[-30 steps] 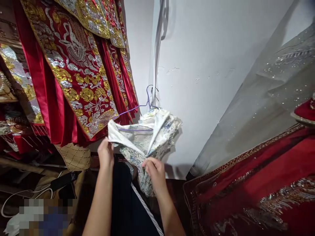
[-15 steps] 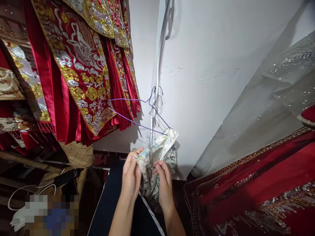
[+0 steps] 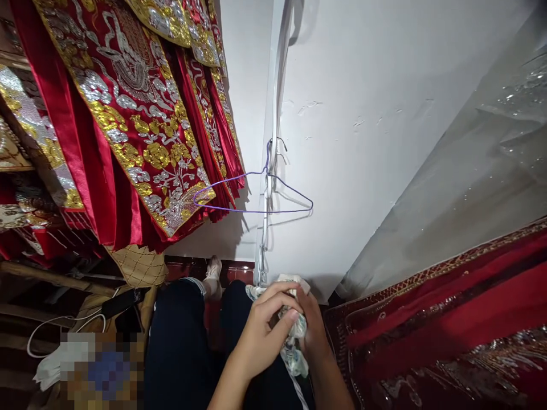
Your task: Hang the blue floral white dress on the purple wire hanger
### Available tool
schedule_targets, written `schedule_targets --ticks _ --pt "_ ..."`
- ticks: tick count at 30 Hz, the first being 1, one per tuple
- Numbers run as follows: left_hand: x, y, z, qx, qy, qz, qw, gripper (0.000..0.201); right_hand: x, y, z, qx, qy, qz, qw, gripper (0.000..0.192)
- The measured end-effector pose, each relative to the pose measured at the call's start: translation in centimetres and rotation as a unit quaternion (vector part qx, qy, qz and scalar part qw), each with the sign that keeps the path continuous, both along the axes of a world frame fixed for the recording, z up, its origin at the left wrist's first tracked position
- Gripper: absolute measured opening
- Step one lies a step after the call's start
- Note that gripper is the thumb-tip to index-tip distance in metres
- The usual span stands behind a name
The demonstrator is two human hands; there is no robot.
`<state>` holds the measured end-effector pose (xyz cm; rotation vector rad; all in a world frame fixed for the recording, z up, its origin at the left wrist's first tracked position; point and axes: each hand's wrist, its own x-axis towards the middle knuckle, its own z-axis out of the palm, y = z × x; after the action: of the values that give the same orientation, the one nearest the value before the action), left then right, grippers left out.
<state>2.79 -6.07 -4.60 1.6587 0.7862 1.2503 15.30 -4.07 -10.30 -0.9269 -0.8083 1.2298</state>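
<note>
A pale cloth with a blue and yellow-green floral print (image 3: 294,361) is bunched up low in the middle, over my lap. My left hand (image 3: 271,327) is closed around it from the left, fingers curled across the top and thumb pressing on the bundle. From the other side my right hand (image 3: 315,324) wraps it, its fingers partly hidden by the left hand and the cloth. Ahead of my hands, a bare purple wire hanger (image 3: 289,211) hangs by its hook from the white metal upright (image 3: 273,97). Nothing is on the hanger.
Red garments with gold and silver embroidery (image 3: 158,134) hang at the left. A wooden rack (image 3: 60,278) with a white cable stands below them. At the right are sheer sequined fabric (image 3: 453,176) and red beaded cloth (image 3: 427,319). A white wall (image 3: 363,74) stands behind the upright.
The cloth has come off the hanger and moved down toward me, now bunched between both hands. The hanger has swung level. My hands have moved lower and right, closer together.
</note>
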Motion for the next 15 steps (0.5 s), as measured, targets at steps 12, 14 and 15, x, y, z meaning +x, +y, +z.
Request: schedule_targets --ticks 12,14,15 --pt "-2.9 4.8 0.5 0.02 0.093 -0.221 0.971 0.074 4.6 -1.9 10.3 -0.002 -0.276 0.406 0.871 0.022" --pt "-3.0 5.2 -1.1 0.028 0.165 -0.264 0.95 0.074 5.4 -2.3 11.1 0.017 -0.316 0.433 0.844 0.013" --pt "-3.3 5.4 -1.8 0.041 0.204 -0.268 0.941 0.07 6.0 -2.4 11.5 0.026 -0.33 0.415 0.848 0.011"
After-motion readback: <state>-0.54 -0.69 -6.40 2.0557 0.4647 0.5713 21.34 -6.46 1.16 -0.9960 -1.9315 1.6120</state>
